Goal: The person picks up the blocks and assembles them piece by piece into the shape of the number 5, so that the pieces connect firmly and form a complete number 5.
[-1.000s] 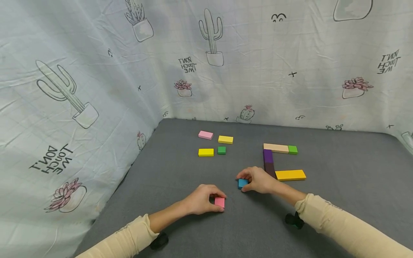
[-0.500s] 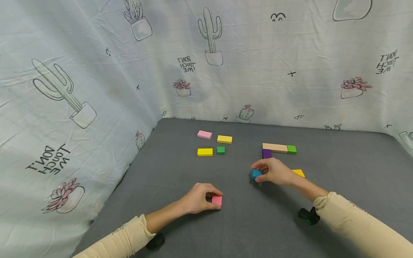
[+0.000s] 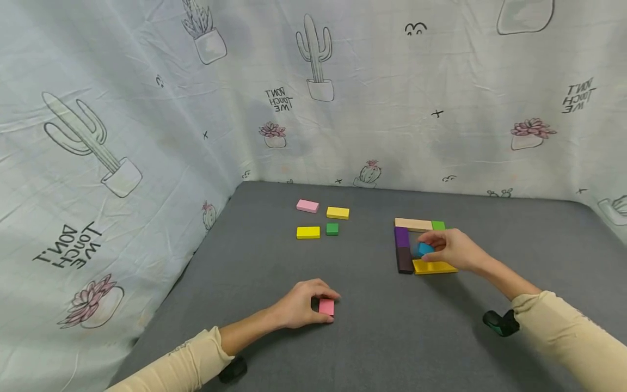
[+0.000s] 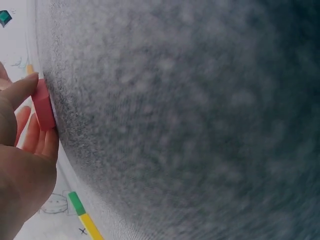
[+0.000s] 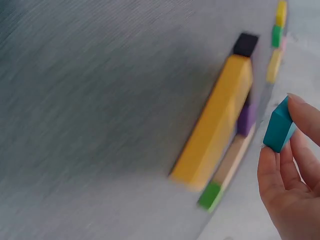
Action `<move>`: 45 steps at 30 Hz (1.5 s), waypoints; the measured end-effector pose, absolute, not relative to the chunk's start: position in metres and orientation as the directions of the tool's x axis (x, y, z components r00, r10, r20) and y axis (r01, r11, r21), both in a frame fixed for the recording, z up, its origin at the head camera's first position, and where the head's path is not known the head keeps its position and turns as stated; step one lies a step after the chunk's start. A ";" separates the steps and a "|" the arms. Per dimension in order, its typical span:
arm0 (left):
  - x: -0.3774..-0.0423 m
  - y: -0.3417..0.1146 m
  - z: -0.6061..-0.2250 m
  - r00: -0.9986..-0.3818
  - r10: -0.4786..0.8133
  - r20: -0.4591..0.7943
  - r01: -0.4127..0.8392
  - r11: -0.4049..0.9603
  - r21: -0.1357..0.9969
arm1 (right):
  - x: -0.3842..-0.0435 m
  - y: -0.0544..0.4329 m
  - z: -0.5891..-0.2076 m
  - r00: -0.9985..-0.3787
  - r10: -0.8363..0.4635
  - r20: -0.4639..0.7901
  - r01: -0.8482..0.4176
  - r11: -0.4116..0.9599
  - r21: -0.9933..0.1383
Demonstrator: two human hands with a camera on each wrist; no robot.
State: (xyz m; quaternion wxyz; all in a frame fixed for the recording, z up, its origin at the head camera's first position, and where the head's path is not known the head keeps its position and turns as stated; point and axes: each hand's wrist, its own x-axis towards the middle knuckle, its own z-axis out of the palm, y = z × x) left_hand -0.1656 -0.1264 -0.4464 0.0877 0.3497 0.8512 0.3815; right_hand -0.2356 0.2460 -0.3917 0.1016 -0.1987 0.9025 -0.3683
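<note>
My left hand (image 3: 302,306) pinches a small pink block (image 3: 326,307) between thumb and fingers, low on the grey table. In the left wrist view the block (image 4: 44,105) shows close at the table surface. My right hand (image 3: 455,249) holds a small blue block (image 3: 424,249) by its sides, raised over a group of blocks. That group has a tan block (image 3: 413,224) and a light green block (image 3: 438,225) along the back, a purple block (image 3: 401,237) and a dark brown block (image 3: 404,260) down the left, and a long orange-yellow block (image 3: 435,267) in front.
Left of that group lie a light pink block (image 3: 307,206), a pale yellow block (image 3: 338,213), a bright yellow block (image 3: 308,233) and a dark green block (image 3: 332,229). A cloth printed with cacti (image 3: 372,109) hangs behind and left of the grey table (image 3: 274,261).
My right hand has lifted the blue block and carried it right and away from me, over the framed blocks. My left hand stays nearly still with the pink block.
</note>
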 end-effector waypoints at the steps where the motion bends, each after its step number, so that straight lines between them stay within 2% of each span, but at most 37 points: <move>1: -0.165 -0.126 -0.448 -0.739 0.663 0.119 0.525 0.456 0.719 | -0.235 0.250 -0.393 -0.904 -0.426 -0.042 -0.276 0.656 -0.703; 11: -0.163 -0.130 -0.453 -0.748 0.647 0.151 0.498 0.395 0.772 | -0.230 0.294 -0.400 -0.925 -0.376 -0.048 -0.252 0.705 -0.663; 22: -0.167 -0.138 -0.452 -0.768 0.625 0.137 0.477 0.417 0.774 | -0.225 0.326 -0.416 -0.909 -0.412 -0.064 -0.304 0.760 -0.575; 29: -0.167 -0.141 -0.451 -0.777 0.616 0.131 0.468 0.425 0.775 | -0.225 0.325 -0.422 -0.886 -0.459 -0.068 -0.334 0.731 -0.595; 45: -0.171 -0.143 -0.451 -0.777 0.618 0.117 0.482 0.466 0.742 | -0.226 0.320 -0.422 -0.893 -0.446 -0.050 -0.331 0.730 -0.597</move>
